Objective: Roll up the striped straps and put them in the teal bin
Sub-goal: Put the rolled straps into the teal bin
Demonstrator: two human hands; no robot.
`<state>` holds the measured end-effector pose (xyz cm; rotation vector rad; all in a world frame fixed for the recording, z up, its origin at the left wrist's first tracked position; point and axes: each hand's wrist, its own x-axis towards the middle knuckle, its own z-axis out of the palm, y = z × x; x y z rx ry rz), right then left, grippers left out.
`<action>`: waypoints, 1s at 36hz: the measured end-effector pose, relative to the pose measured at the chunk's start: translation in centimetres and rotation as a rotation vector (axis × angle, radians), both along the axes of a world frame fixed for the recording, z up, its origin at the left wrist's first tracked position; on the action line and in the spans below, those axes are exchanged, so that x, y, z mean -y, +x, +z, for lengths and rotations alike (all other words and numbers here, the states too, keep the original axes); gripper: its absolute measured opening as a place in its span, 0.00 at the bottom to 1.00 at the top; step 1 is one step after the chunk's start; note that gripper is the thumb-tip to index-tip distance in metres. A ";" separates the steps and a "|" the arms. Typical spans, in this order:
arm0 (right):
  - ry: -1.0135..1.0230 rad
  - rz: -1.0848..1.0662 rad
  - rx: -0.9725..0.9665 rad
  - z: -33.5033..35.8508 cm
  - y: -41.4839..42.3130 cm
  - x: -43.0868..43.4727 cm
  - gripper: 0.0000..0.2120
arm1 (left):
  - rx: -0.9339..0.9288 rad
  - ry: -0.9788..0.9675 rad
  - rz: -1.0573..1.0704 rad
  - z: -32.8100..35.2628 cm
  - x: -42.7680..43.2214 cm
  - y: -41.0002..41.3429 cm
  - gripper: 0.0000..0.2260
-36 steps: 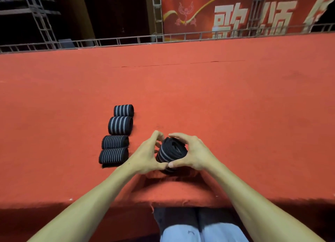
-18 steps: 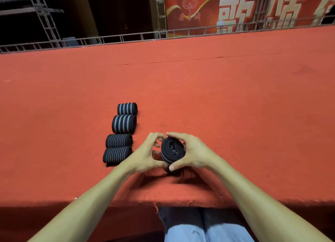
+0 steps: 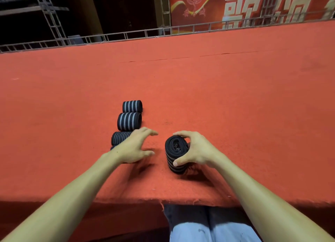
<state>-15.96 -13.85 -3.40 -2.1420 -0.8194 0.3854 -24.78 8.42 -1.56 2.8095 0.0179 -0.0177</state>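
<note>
A rolled black strap with grey stripes [image 3: 175, 151] stands on end on the red carpet, and my right hand [image 3: 196, 149] grips it with fingers over the top and thumb on its side. My left hand [image 3: 135, 147] hovers a short way left of that roll, fingers spread and holding nothing. Behind and under my left hand lies a column of several finished rolls: the farthest roll [image 3: 132, 106], a second roll [image 3: 129, 121], and a third roll [image 3: 120, 138] partly covered by my fingers. A nearer one is almost hidden. No teal bin is in view.
The red carpeted surface [image 3: 217, 96] stretches far ahead and to both sides, its front edge just before my knees [image 3: 208, 227]. A metal truss rail [image 3: 126, 34] and a red banner [image 3: 253, 6] stand beyond the far edge.
My left hand has let go of the roll and moved left, over the column of finished rolls. My right hand still holds the roll, now standing on end.
</note>
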 end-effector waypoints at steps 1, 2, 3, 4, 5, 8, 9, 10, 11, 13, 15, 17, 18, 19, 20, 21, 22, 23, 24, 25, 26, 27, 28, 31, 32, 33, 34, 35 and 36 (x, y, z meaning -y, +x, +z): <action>-0.001 -0.001 -0.001 0.0 0.0 0.1 0.44 | 0.011 0.040 0.014 0.0 -0.8 -0.2 0.27; -0.001 -0.001 -0.003 0.0 0.0 0.1 0.44 | -0.008 0.053 0.035 -0.4 -1.7 -0.2 0.26; -0.004 -0.002 -0.010 0.0 -0.1 0.2 0.44 | -0.037 0.055 0.071 -0.7 -2.7 -0.6 0.25; -0.005 -0.005 -0.017 0.0 -0.1 0.2 0.44 | -0.052 0.060 0.104 -0.8 -3.2 -1.0 0.25; -0.008 -0.008 -0.027 0.0 -0.1 0.1 0.44 | -0.061 0.056 0.115 -1.0 -3.7 -1.4 0.26; -0.016 -0.006 -0.032 0.2 -0.1 0.0 0.44 | -0.043 0.066 0.140 -1.7 -4.3 -2.3 0.27; -0.022 -0.002 -0.026 0.4 -0.2 0.0 0.44 | -0.042 0.068 0.150 -1.9 -4.5 -2.4 0.27; -0.031 0.001 -0.019 0.6 -0.2 0.0 0.44 | -0.050 0.072 0.162 -1.9 -4.6 -2.5 0.28; -0.040 0.004 -0.010 0.8 -0.3 0.1 0.44 | -0.057 0.079 0.163 -1.9 -4.7 -2.5 0.28; -0.050 0.002 0.007 1.0 -0.4 0.1 0.43 | -0.079 0.110 0.154 -1.8 -4.6 -2.4 0.30; -0.046 -0.004 0.016 1.0 -0.6 0.2 0.43 | -0.105 0.142 0.145 -1.7 -4.6 -2.2 0.32; -0.038 -0.013 0.022 0.9 -0.6 0.2 0.42 | -0.131 0.183 0.153 -1.6 -4.5 -1.8 0.33; -0.031 -0.019 0.025 0.9 -0.6 0.3 0.42 | -0.144 0.207 0.153 -1.5 -4.3 -1.6 0.33; -0.025 -0.025 0.029 0.8 -0.6 0.4 0.42 | -0.150 0.227 0.148 -1.5 -4.2 -1.4 0.32; -0.019 -0.031 0.033 0.7 -0.6 0.6 0.42 | -0.160 0.247 0.141 -1.4 -3.9 -1.3 0.32; -0.015 -0.036 0.037 0.7 -0.5 0.7 0.42 | -0.160 0.263 0.134 -1.3 -3.7 -1.1 0.31; -0.013 -0.041 0.044 0.7 -0.5 0.9 0.42 | -0.156 0.274 0.127 -1.2 -3.4 -1.0 0.30; -0.011 -0.046 0.055 0.8 -0.4 1.1 0.42 | -0.137 0.274 0.118 -1.2 -3.2 -0.9 0.28; -0.009 -0.053 0.066 0.8 -0.4 1.4 0.42 | -0.115 0.261 0.113 -1.0 -2.7 -0.7 0.27; -0.006 -0.062 0.077 0.9 -0.3 1.7 0.42 | -0.080 0.231 0.112 -0.8 -2.2 -0.5 0.27; -0.001 -0.073 0.087 1.0 -0.3 2.1 0.42 | -0.039 0.190 0.110 -0.4 -1.4 -0.3 0.26; 0.004 -0.086 0.097 1.1 -0.2 2.6 0.42 | 0.007 0.140 0.105 -0.1 -0.5 0.0 0.27; 0.010 -0.101 0.107 1.2 -0.2 3.2 0.42 | 0.053 0.087 0.100 0.3 0.6 0.3 0.27; 0.030 -0.157 0.136 1.7 0.0 5.7 0.42 | 0.141 -0.099 0.082 1.8 5.1 1.4 0.26; 0.036 -0.181 0.145 1.8 0.0 6.8 0.42 | 0.155 -0.153 0.064 2.3 6.8 1.8 0.25; 0.040 -0.211 0.152 1.9 0.1 8.0 0.42 | 0.167 -0.197 0.033 2.6 8.5 2.2 0.24; 0.045 -0.245 0.156 1.9 0.1 9.3 0.42 | 0.175 -0.232 -0.004 2.9 10.2 2.7 0.23; 0.053 -0.285 0.159 1.8 0.2 10.7 0.42 | 0.177 -0.268 -0.044 3.1 12.0 3.1 0.22; 0.062 -0.330 0.161 1.8 0.3 12.2 0.43 | 0.172 -0.304 -0.087 3.3 13.7 3.6 0.22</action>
